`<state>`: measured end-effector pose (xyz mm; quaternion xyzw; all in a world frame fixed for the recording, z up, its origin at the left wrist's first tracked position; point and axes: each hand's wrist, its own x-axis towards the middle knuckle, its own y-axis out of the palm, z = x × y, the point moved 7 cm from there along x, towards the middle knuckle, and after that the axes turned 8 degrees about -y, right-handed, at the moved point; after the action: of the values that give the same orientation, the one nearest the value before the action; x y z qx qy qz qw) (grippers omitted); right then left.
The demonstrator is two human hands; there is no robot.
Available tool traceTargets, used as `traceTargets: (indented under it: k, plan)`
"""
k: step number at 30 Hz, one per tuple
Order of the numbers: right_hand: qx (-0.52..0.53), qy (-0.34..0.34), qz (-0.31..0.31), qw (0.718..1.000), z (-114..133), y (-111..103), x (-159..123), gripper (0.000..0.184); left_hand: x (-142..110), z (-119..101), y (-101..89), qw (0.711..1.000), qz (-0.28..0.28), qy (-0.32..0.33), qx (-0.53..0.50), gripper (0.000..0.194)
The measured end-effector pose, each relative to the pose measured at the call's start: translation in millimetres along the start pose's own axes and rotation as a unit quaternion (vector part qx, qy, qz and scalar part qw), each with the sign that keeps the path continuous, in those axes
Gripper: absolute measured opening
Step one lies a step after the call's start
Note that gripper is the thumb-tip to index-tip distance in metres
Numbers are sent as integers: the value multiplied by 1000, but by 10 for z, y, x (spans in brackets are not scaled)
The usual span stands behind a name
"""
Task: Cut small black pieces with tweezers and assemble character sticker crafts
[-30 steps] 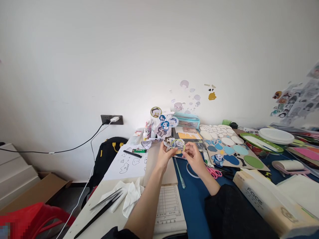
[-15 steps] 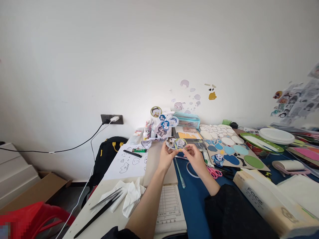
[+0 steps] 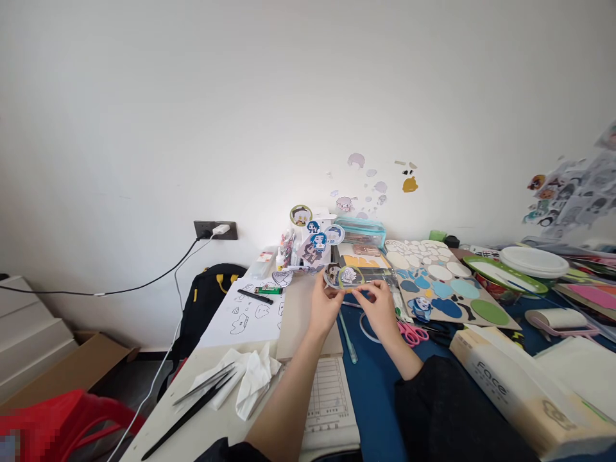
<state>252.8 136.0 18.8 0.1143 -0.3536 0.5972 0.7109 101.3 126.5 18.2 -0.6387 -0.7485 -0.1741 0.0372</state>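
Observation:
My left hand (image 3: 323, 307) and my right hand (image 3: 380, 309) are raised over the blue table top (image 3: 380, 385) and pinch the lower edge of a small cut-out sticker piece (image 3: 344, 276) between them. The piece shows two round cartoon pictures, one ringed in green. Both hands have their fingers closed on it. Below them lie a light-blue pen (image 3: 347, 333), a clear ring (image 3: 368, 328) and pink scissors (image 3: 411, 333).
A board of blue, white and green ovals (image 3: 445, 282) lies to the right, with plates (image 3: 532, 262) and a tissue box (image 3: 510, 385) beyond. Drawing sheets (image 3: 248, 314), black tweezers (image 3: 202, 394), crumpled tissue (image 3: 253, 378) and a form pad (image 3: 330, 398) lie left. Stickers dot the wall.
Both hands have lifted the sticker piece slightly up and to the right, and its face has turned more toward me.

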Motion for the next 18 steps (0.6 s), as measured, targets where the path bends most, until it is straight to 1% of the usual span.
traceTargets:
  k: [3, 7, 12, 18]
  plan:
    - [-21, 1, -21, 1000, 43, -47, -12, 28, -32, -20, 23, 999, -6, 20, 42, 57]
    - [4, 5, -16, 1000, 60, -18, -30, 27, -56, -27, 18, 997, -23, 27, 66, 58]
    - [71, 27, 0, 997, -11, 63, -42, 27, -77, -80, 32, 998, -24, 26, 50, 55]
    - [135, 46, 12, 990, -77, 122, -32, 28, -82, -104, 33, 999, -29, 10, 24, 52]
